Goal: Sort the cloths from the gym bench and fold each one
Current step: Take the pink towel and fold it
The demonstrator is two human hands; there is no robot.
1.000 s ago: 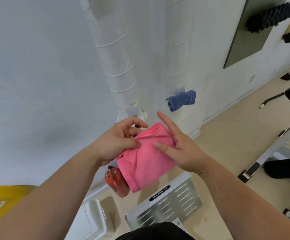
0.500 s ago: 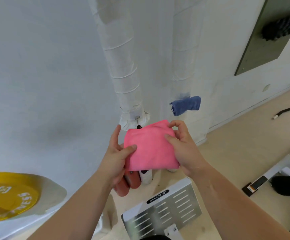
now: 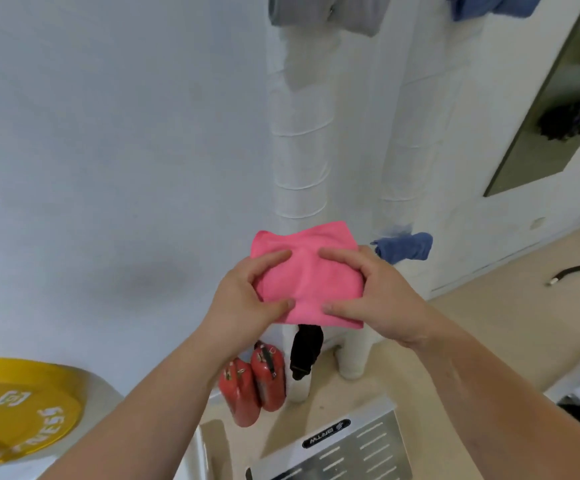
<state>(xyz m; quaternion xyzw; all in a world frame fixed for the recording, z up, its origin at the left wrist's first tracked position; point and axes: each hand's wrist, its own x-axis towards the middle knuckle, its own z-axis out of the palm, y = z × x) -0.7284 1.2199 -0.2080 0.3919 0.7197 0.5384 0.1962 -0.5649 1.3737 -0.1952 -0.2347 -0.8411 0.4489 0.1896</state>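
A pink cloth (image 3: 311, 271), folded into a small square, is held up in the air in front of the white wall. My left hand (image 3: 247, 299) grips its left side, thumb on the lower front, fingers curled over the top. My right hand (image 3: 371, 292) grips its right side the same way. A blue cloth (image 3: 406, 245) hangs on the right white pipe behind. A grey cloth (image 3: 326, 12) and another blue cloth (image 3: 492, 5) hang at the top edge of the view. The gym bench is not in view.
Two wrapped white pipes (image 3: 299, 150) run down the wall. Two red fire extinguishers (image 3: 254, 382) stand on the floor below. A yellow weight plate (image 3: 15, 410) is at lower left. A silver metal footplate (image 3: 337, 448) lies at the bottom.
The cloth has been folded smaller and squared up. Both hands shifted onto its sides and lifted it; the camera tilted up, showing hanging cloths at the top.
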